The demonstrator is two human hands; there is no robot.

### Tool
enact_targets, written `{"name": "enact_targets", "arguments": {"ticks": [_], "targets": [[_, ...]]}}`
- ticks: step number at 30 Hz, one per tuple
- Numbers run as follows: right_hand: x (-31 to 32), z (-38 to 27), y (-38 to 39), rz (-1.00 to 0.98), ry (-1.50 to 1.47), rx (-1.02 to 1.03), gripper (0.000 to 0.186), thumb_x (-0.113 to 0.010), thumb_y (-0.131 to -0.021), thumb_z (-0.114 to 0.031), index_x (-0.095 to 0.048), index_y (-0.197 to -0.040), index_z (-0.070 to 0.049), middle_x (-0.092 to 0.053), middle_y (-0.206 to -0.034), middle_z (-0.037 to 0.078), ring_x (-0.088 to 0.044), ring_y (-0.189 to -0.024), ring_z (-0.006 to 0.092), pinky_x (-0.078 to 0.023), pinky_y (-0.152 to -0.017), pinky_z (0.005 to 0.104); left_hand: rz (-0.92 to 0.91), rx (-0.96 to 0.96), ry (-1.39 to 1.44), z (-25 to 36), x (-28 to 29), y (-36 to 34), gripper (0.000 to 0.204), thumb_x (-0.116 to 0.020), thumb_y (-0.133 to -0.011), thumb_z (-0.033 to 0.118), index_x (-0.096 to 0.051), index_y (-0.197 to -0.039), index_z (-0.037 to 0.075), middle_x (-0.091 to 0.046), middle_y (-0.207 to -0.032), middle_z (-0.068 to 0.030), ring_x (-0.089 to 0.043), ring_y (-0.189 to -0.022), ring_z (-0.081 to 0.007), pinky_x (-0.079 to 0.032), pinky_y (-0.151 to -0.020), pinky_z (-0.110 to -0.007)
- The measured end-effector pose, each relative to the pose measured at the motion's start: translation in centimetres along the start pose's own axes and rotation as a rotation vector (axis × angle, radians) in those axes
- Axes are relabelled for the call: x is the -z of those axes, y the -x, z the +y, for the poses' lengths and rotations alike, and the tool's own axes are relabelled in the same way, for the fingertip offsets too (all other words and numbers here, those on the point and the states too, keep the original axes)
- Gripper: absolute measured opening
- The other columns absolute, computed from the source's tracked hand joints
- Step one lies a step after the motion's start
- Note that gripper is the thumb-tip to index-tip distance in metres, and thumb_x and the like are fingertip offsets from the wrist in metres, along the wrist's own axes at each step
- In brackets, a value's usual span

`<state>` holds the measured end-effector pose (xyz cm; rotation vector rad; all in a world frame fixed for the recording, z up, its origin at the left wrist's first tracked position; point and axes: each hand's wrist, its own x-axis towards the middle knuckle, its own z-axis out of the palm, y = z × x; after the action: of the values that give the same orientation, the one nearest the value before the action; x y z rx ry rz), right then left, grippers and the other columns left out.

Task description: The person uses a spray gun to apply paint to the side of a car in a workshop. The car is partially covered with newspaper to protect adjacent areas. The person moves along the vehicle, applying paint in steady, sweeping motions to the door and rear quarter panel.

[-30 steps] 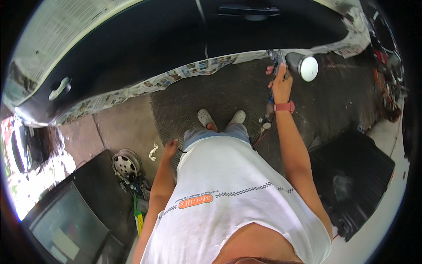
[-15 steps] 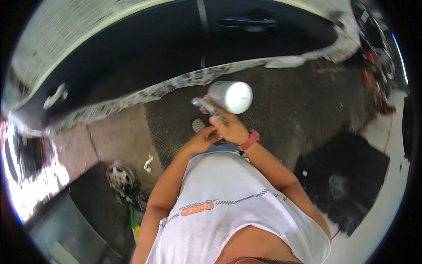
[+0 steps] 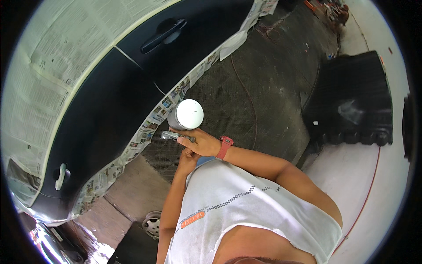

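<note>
My right hand [image 3: 205,142], with a red watch [image 3: 225,148] on its wrist, is wrapped round a metal spray gun [image 3: 170,135]. Atop the gun sits a grey cup with a white lid [image 3: 190,114], tilted slightly. My left hand [image 3: 188,159] is closed just beneath the right one, near the gun's lower end; whatever lies in its fingers is hidden. Beyond the gun stands a dark car side [image 3: 110,92] with two door handles, one dark [image 3: 163,37] and one pale [image 3: 60,177]. The gun is apart from the panel.
Newspaper masking [image 3: 105,180] runs along the car's lower edge, and more paper [image 3: 83,39] covers its upper part. A large black plastic part [image 3: 351,99] stands at right by a white wall. A thin hose [image 3: 246,83] crosses the dark floor mat. A wheel cover [image 3: 151,223] lies lower left.
My view has turned to the right, so the car now runs diagonally. The spray gun and both hands sit further left in the picture. My right hand keeps its hold.
</note>
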<state>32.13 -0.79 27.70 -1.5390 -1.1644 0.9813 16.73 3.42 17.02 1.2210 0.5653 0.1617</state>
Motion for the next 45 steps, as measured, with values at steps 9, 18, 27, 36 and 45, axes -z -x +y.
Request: {"name": "enact_targets", "arguments": {"ticks": [9,18,27,36,45], "targets": [[-5.7,1.2,11.7,0.114,-0.145,-0.104,0.055,-0.047,-0.107,-0.039,-0.049,-0.148,-0.002,-0.072,-0.109,0.015,-0.068,-0.096,0.0181,-0.055,-0.088,0.0336,-0.137,-0.003,-0.203,-2.0,-2.8,9.3,0.015,-0.072,-0.092,0.007,-0.071,-0.103,-0.002,-0.074,-0.102,-0.0069,-0.065,-0.092,-0.0128,-0.051,-0.082,-0.031],[-13.2,-2.0,20.0,0.231,-0.297,-0.172,0.052,-0.043,-0.108,-0.043,-0.057,-0.135,0.000,-0.073,-0.101,0.011,-0.067,-0.090,0.0177,-0.053,-0.077,0.0322,-0.271,0.092,-0.127,-4.6,-3.9,19.9,0.015,-0.070,-0.097,0.013,-0.064,-0.086,0.005,-0.062,-0.084,0.0038,-0.053,-0.083,-0.0074,-0.046,-0.078,-0.027],[-23.1,-7.5,15.7,0.236,-0.190,-0.087,0.055,-0.038,-0.110,-0.042,-0.067,-0.117,0.004,-0.072,-0.097,0.011,-0.067,-0.087,0.0200,-0.054,-0.076,0.0348,-0.149,0.000,0.084,-3.5,3.6,26.3,0.008,-0.065,-0.100,0.009,-0.069,-0.103,0.003,-0.068,-0.098,0.0023,-0.058,-0.094,-0.0054,-0.049,-0.090,-0.027],[-41.6,-10.7,2.9,0.108,-0.126,-0.045,0.055,-0.043,-0.108,-0.045,-0.059,-0.139,-0.003,-0.072,-0.096,0.007,-0.063,-0.074,0.0072,-0.045,-0.051,0.0229,0.033,0.029,-0.082,-2.8,24.6,37.0,0.039,-0.059,-0.104,0.019,-0.054,-0.140,0.004,-0.064,-0.131,-0.0093,-0.057,-0.122,-0.0160,-0.045,-0.106,-0.034],[-53.4,-8.8,-9.2,0.099,-0.158,-0.197,0.055,-0.046,-0.106,-0.049,-0.071,-0.101,-0.001,-0.071,-0.081,0.007,-0.061,-0.060,0.0112,-0.047,-0.049,0.0259,1.018,0.422,0.420,-22.0,49.0,60.9,0.062,-0.059,-0.101,0.048,-0.051,-0.144,0.004,-0.059,-0.140,-0.0114,-0.060,-0.122,-0.0263,-0.045,-0.104,-0.038]]}}
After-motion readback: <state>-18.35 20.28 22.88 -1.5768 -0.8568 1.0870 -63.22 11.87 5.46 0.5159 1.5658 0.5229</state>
